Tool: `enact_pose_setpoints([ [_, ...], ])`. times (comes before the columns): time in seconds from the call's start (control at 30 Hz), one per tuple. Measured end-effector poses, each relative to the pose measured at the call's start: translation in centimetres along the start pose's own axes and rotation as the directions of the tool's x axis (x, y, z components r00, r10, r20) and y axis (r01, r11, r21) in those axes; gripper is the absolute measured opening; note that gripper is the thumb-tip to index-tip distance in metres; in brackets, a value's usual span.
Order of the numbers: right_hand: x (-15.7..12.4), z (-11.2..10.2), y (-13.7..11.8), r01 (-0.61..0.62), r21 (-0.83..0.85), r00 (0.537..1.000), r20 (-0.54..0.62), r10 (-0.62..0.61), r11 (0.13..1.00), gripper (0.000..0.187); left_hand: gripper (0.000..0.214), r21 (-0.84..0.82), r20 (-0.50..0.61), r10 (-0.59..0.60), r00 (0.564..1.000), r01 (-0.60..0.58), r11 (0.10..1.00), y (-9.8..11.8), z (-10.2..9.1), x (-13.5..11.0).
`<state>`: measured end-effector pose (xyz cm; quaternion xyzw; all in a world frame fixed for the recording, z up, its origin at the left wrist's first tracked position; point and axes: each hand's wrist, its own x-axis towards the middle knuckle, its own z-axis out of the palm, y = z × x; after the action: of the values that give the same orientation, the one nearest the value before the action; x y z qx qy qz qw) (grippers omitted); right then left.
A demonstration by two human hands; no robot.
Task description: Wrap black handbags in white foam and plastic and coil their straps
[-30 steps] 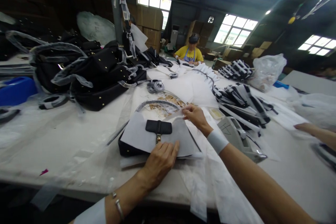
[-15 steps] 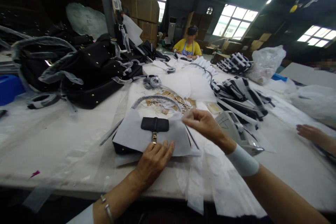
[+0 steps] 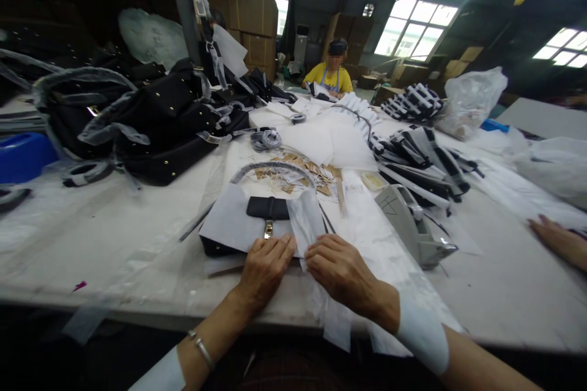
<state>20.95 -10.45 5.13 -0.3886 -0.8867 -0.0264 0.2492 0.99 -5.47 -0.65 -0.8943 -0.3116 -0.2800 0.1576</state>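
A black leather handbag (image 3: 215, 247) lies on the white worktable (image 3: 114, 244), mostly covered by a pale grey foam sheet (image 3: 229, 220). Its flap strap with a gold clasp (image 3: 268, 220) shows on top. A translucent white wrapping sheet (image 3: 305, 220) folds over the bag's right side. My right hand (image 3: 339, 272) rests on the lower end of that sheet, fingers together. My left hand (image 3: 266, 269) lies flat on the foam's front edge beside it, holding nothing. The bag's lower front is hidden.
Bagged black handbags (image 3: 156, 128) are heaped at left. Small kraft paper tags (image 3: 293, 174) lie beyond the bag. Black-and-white strapping (image 3: 419, 162) and a grey dispenser (image 3: 406, 226) stand at right. A co-worker's hand (image 3: 557, 241) rests at the right edge.
My right hand has moved down and left, and the translucent sheet now folds over the bag. Both hands sit close together at the front. The view has shifted slightly.
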Motion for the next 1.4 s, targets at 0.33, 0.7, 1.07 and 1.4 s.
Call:
enact_pose_setpoints([
  [0.33, -0.6, -0.1, -0.7, -0.106, 0.222, 0.987, -0.097, 0.13, 0.969, 0.015, 0.038, 0.02, -0.039, 0.035, 0.999, -0.034, 0.999, 0.4, 0.2, -0.3],
  [0.7, 14.2, 0.0, 7.2, -0.45, -0.068, 0.752, 0.508, 0.42, 0.89, 0.048, 0.041, 0.043, -0.08, 0.047, 0.996, -0.043, 0.998, 0.8, 0.4, -0.9],
  [1.07, 14.5, 1.6, 11.8, -0.427, -0.152, 0.574, 0.715, 0.398, 0.891, 0.072, 0.043, -0.051, -0.179, -0.073, 0.981, 0.065, 0.997, 1.3, 1.8, -1.4],
  [1.4, 10.6, 1.1, 10.5, -0.48, -0.17, 0.793, 0.334, 0.509, 0.86, 0.042, 0.04, -0.089, -0.156, -0.026, 0.987, 0.013, 0.996, 0.8, 1.1, -1.1],
])
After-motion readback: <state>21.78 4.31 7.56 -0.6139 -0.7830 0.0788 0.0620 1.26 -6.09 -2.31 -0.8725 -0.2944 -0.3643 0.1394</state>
